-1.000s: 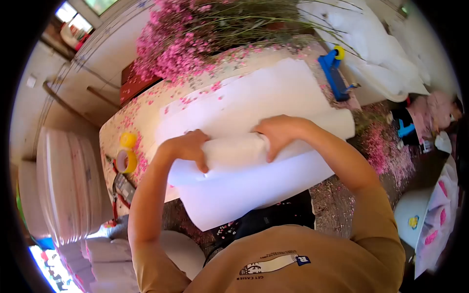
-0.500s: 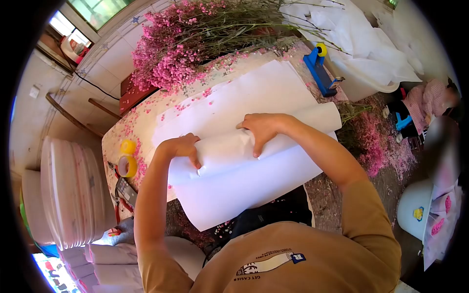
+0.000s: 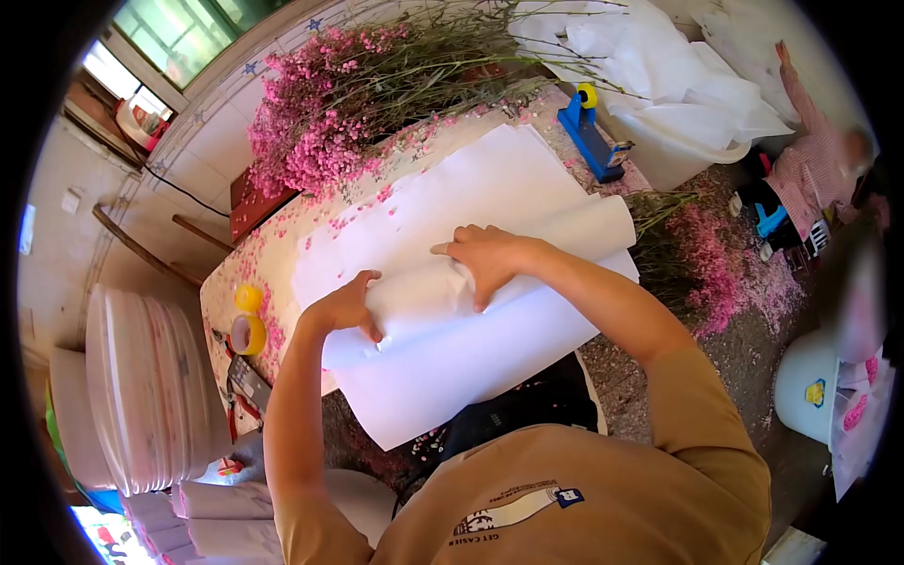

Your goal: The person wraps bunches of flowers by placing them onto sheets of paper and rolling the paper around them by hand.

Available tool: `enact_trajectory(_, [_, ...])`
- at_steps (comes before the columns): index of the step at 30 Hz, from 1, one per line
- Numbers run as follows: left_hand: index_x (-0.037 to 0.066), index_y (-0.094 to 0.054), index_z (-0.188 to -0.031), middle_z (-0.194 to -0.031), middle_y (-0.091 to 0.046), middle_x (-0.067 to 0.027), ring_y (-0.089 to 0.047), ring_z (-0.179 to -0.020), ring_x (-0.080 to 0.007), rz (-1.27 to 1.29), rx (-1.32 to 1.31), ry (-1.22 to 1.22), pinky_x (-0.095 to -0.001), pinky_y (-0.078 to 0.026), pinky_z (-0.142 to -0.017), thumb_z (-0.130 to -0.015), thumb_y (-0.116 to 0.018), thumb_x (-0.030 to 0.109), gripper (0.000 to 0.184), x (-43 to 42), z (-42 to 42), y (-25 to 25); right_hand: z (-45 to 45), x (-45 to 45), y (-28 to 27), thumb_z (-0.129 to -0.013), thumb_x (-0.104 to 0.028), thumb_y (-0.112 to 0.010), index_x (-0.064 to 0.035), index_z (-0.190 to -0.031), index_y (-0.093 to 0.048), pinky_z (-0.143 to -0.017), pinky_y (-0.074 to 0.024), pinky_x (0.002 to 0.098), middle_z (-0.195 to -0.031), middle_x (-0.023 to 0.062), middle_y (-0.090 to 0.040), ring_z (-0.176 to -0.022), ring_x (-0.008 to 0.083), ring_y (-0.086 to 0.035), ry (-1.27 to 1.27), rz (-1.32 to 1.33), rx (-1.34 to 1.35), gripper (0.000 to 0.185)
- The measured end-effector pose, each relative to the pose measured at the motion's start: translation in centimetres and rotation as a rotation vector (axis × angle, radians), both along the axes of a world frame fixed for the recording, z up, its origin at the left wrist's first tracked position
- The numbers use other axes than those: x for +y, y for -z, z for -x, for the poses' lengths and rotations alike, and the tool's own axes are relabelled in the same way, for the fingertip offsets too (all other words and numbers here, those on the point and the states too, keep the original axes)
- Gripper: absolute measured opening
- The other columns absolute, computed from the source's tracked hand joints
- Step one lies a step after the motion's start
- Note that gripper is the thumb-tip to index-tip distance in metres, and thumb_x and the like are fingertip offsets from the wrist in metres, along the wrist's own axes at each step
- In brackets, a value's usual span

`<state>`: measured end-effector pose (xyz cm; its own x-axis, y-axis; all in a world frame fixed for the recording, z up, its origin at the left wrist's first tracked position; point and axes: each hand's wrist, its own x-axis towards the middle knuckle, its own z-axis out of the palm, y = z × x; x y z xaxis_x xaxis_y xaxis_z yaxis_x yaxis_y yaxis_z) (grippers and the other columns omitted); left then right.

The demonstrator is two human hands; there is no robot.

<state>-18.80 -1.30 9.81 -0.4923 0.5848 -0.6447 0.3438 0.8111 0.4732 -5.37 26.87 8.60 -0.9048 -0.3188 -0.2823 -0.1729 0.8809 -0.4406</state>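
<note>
White paper sheets (image 3: 480,179) lie on the table (image 3: 250,273), which is strewn with pink petals. Across them runs a rolled part of white paper (image 3: 574,229), its open end at the right. My left hand (image 3: 347,306) grips the left part of the roll, thumb toward me and fingers on the far side. Further right, my right hand (image 3: 488,264) holds the roll the same way, and the paper is creased beside it. A loose flap of paper (image 3: 461,363) hangs over the table's near edge toward my lap.
Pink flowers (image 3: 320,113) with long stems lie at the far edge. A blue tape dispenser (image 3: 591,141) stands at the far right corner. Tape rolls (image 3: 248,334) and pliers (image 3: 243,405) are at the left. Another person (image 3: 815,169) is at the right, beyond flowers on the floor.
My view has shifted, so the table's things appear lower and further left or right. Both hands stay on the roll, now slightly closer together. The other person's arm has come up.
</note>
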Motion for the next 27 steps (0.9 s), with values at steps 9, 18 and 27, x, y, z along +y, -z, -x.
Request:
enact_trajectory(9, [0.004, -0.06, -0.126, -0.112, -0.061, -0.0144, -0.06, -0.11, -0.0331, -0.356, 0.891, 0.256, -0.0464, -0.048, -0.096, -0.059, -0.082, 0.017, 0.072, -2.6, -8.3, -2.4, -5.3, -1.6, -1.4, -0.079, -0.02, -0.074, -0.0007, -0.142, -0.051, -0.097, -0.0432, 0.0461, -0.12, 0.0222, -0.059, -0.115, 0.036, -0.056, -0.036, -0.216, 0.384, 0.071])
enact_trajectory(18, [-0.008, -0.049, -0.128, -0.142, -0.049, -0.0284, -0.044, -0.138, -0.043, -0.448, 1.022, 0.124, -0.0537, -0.032, -0.117, -0.071, -0.084, 0.03, 0.077, -1.3, -11.9, 2.3, -6.5, -0.4, 3.7, -0.074, -0.014, -0.077, -0.0125, -0.149, -0.05, -0.093, -0.0412, 0.0462, -0.114, 0.0145, -0.053, -0.111, 0.034, -0.052, -0.036, -0.286, 0.813, 0.08])
enact_trajectory(27, [0.006, -0.043, -0.149, -0.143, -0.049, -0.0225, -0.045, -0.135, -0.04, -0.371, 0.949, 0.155, -0.0563, -0.034, -0.114, -0.067, -0.089, 0.047, 0.103, -1.4, -12.9, 1.4, -10.6, -1.9, 0.3, -0.07, -0.017, -0.083, -0.0141, -0.148, -0.049, -0.092, -0.0427, 0.0476, -0.118, 0.0147, -0.051, -0.11, 0.0343, -0.051, -0.042, -0.199, 0.515, 0.086])
